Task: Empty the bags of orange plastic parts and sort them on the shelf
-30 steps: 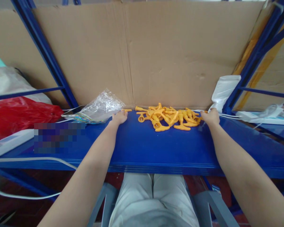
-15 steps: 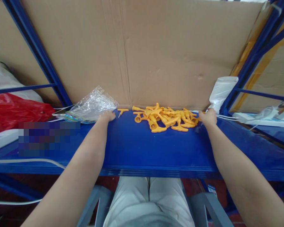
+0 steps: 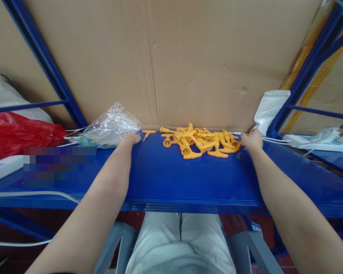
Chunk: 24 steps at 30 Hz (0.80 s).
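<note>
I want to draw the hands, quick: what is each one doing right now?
Left hand: resting at the clear bag, grip cannot be told.
Right hand: beside the orange pieces, grip cannot be told.

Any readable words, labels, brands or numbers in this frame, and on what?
None can be read.
The clear bag by the left hand has colourful print along its edge, too small to read.
The cardboard and orange parts show no lettering.
</note>
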{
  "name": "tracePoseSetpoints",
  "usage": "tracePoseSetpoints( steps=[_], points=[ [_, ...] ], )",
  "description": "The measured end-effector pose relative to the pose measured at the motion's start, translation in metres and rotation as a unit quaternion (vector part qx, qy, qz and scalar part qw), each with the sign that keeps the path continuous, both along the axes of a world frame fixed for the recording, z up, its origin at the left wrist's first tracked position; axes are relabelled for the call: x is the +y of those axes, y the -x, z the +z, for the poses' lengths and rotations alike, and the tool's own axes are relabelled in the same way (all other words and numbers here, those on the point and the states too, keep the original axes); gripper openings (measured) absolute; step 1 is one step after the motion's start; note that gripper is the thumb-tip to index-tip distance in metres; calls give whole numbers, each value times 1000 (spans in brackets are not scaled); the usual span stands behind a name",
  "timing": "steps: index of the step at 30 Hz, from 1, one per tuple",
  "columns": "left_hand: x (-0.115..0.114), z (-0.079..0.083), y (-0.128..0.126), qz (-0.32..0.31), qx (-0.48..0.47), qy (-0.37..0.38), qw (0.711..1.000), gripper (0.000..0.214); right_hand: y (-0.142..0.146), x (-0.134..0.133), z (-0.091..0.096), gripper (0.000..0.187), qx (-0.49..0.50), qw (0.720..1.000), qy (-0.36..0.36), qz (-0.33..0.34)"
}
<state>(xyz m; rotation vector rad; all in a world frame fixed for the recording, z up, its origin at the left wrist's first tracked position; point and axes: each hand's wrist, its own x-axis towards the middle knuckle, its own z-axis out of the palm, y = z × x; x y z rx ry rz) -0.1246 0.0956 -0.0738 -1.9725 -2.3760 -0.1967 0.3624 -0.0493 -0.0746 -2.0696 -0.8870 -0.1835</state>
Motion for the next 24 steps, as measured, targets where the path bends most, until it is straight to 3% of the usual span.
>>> tracePoseSetpoints(
  steps=[4,9,19,24],
  points=[
    [-6,8,-3,-87,15,-29,996,57,-1,0,0,44,-2,1000,-10,5],
    [-13,18,-8,-181,21,-8,983,50,-4,1,-1,43,-1,1000,3,9],
    [-28,18,-18,-217,29,-1,976,53,0,0,1,43,11,1000,8,7],
    [-27,15,-24,-254,75,39,963,56,-2,1,-1,42,8,1000,-10,11]
  ],
)
